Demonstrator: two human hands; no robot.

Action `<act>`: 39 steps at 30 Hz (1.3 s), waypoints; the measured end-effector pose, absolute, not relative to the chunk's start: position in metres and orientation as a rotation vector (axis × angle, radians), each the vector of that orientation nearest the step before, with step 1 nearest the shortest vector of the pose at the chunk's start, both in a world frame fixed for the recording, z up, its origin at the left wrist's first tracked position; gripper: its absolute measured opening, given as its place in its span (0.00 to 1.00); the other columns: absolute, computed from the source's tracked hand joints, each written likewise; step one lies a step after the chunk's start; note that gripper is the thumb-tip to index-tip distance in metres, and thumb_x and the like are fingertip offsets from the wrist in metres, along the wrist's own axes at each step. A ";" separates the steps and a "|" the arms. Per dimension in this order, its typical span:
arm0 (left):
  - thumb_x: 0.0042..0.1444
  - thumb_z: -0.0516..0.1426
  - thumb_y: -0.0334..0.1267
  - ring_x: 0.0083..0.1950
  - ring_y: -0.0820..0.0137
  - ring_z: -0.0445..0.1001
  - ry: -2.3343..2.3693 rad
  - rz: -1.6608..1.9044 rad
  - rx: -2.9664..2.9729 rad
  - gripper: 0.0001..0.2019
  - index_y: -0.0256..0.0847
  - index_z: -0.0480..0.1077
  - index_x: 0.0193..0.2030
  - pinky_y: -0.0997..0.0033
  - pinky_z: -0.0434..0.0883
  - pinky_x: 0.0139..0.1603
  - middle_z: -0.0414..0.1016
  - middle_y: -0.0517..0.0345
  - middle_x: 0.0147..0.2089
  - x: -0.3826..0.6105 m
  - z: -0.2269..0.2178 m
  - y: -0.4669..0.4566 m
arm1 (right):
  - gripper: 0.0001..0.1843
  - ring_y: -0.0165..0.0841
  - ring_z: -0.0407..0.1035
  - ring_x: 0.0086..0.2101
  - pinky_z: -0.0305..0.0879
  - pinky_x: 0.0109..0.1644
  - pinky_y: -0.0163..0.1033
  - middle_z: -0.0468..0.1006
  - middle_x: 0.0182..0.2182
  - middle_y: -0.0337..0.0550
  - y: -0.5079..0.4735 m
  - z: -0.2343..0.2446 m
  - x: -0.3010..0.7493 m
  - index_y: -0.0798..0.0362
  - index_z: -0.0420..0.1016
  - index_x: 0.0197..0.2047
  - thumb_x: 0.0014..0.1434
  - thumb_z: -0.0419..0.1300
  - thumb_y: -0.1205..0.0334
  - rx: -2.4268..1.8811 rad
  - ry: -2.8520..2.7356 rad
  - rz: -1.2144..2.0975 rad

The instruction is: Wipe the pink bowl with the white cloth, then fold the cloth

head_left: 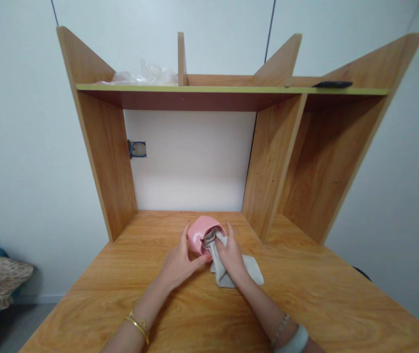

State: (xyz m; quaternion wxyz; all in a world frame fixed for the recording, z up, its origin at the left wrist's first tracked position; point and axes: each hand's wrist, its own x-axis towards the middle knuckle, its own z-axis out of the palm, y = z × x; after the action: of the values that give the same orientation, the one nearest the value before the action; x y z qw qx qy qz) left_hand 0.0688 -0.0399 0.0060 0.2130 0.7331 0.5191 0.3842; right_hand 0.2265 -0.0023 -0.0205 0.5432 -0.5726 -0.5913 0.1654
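1. Pink cup (199,234): small, glossy, with a pale shine on its wall. Tipped over on its side, mouth turned toward the right hand (231,255). Clasped from the side by the left hand (178,262), fingers up along its wall, thumb stretched beneath it. Just beyond both sets of fingertips.
2. Grey cloth (254,269): soft, plain, crumpled. One end bunched under the right hand's fingers and pushed into the cup's mouth. The other end trailing out from below that hand, spread flat beside the wrist, on the side away from the left hand.
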 end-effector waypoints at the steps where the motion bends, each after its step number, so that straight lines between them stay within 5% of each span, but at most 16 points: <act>1: 0.47 0.56 0.52 0.50 0.58 0.68 1.410 1.077 2.040 0.44 0.38 0.34 0.64 0.61 0.64 0.47 0.62 0.43 0.56 0.071 0.005 -0.041 | 0.34 0.37 0.61 0.51 0.57 0.51 0.40 0.65 0.52 0.53 -0.001 -0.021 0.225 0.60 0.48 0.60 0.49 0.49 0.64 -1.338 -1.375 0.412; 9: 0.46 0.57 0.45 0.48 0.63 0.69 1.407 1.127 2.052 0.42 0.40 0.37 0.63 0.65 0.66 0.47 0.68 0.50 0.50 0.071 0.010 -0.043 | 0.38 0.38 0.67 0.44 0.61 0.47 0.40 0.70 0.47 0.55 -0.001 -0.015 0.222 0.63 0.44 0.60 0.48 0.54 0.62 -1.437 -1.425 0.515; 16: 0.46 0.55 0.49 0.42 0.58 0.72 1.640 0.942 2.170 0.41 0.39 0.40 0.63 0.63 0.67 0.41 0.72 0.47 0.45 0.071 0.017 -0.048 | 0.39 0.39 0.71 0.35 0.60 0.34 0.36 0.75 0.38 0.52 -0.010 0.002 0.231 0.57 0.41 0.63 0.51 0.54 0.59 -1.719 -1.637 0.231; 23: 0.44 0.53 0.44 0.38 0.57 0.74 1.721 0.799 2.311 0.36 0.41 0.46 0.61 0.63 0.67 0.39 0.74 0.50 0.43 0.067 0.027 -0.051 | 0.42 0.39 0.72 0.31 0.58 0.31 0.36 0.77 0.28 0.44 -0.021 0.011 0.228 0.54 0.33 0.64 0.53 0.53 0.58 -1.819 -1.862 -0.049; 30: 0.45 0.53 0.45 0.40 0.59 0.73 1.720 0.669 2.392 0.33 0.48 0.50 0.60 0.64 0.65 0.42 0.75 0.56 0.40 0.065 0.032 -0.054 | 0.43 0.38 0.71 0.31 0.57 0.31 0.35 0.77 0.30 0.45 -0.025 0.011 0.230 0.55 0.30 0.64 0.53 0.53 0.61 -1.701 -2.029 -0.110; 39: 0.54 0.48 0.50 0.47 0.62 0.70 1.665 0.927 2.260 0.32 0.47 0.41 0.64 0.67 0.63 0.46 0.66 0.55 0.54 0.058 0.028 -0.047 | 0.38 0.37 0.71 0.33 0.61 0.36 0.37 0.76 0.32 0.44 -0.020 -0.001 0.228 0.55 0.36 0.64 0.52 0.49 0.67 -1.542 -1.818 0.182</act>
State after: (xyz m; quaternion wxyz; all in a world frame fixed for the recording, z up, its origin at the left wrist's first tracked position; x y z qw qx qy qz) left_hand 0.0584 -0.0472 0.0275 0.0927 0.7612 0.5608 0.3122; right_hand 0.2277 -0.0196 -0.0013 0.3664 -0.6001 -0.7075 0.0709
